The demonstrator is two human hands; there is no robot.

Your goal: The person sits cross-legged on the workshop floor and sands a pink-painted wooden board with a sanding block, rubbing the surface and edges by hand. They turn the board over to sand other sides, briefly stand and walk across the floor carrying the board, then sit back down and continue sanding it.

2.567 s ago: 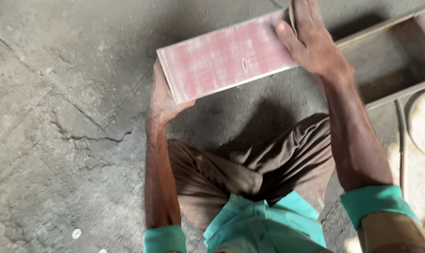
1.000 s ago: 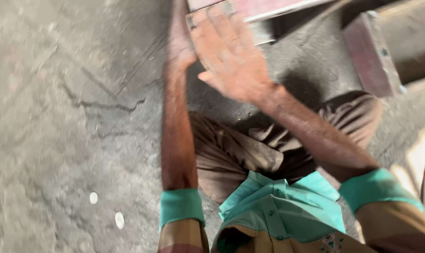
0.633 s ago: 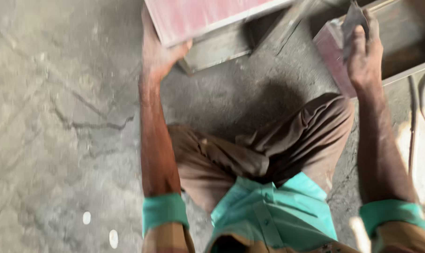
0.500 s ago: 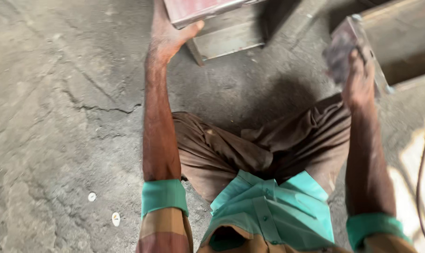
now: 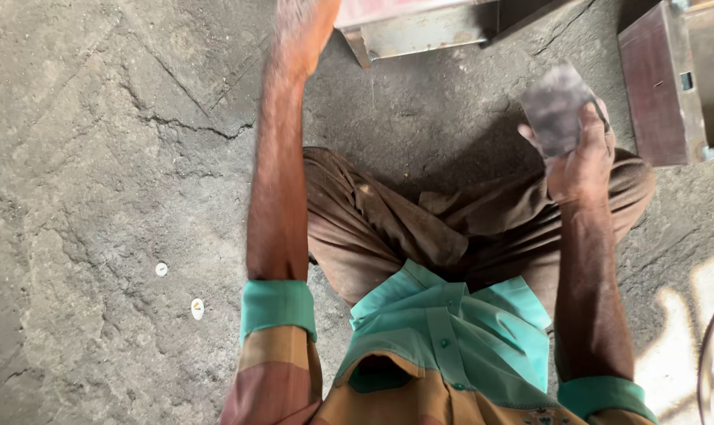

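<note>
Left hand: I am seeing my left hand [image 5: 306, 31] reaching forward to the top edge of the view, blurred, and lying against the near left corner of the flat reddish panel [image 5: 388, 9]. Its fingers are running out of view, so I cannot tell whether they are closed on the panel or merely resting on it.

Right hand: my right hand [image 5: 581, 157] is sitting raised above my right knee, with the fingers clamped around a dark grey abrasive pad [image 5: 558, 106]; the thumb is pressing on its left edge.

Pad: it is standing up out of the fist, worn and dusty, well apart from the panel and near the box on the right.

Panel: only a strip of it is showing at the top of the view, lying on a grey metal block [image 5: 424, 35] which is resting on the floor.

Box: a brown metal box [image 5: 656, 79] is sitting at the upper right, just beside the right hand, with a small slot in its side.

Floor: I am squatting on cracked grey concrete [image 5: 97, 157], with two small pale discs [image 5: 197, 308] lying left of my left sleeve.

Clothing: brown trousers and a green shirt with turned-up cuffs are filling the lower middle.

Cable: a thin dark cable [image 5: 707, 346] is curving along the lower right edge.
</note>
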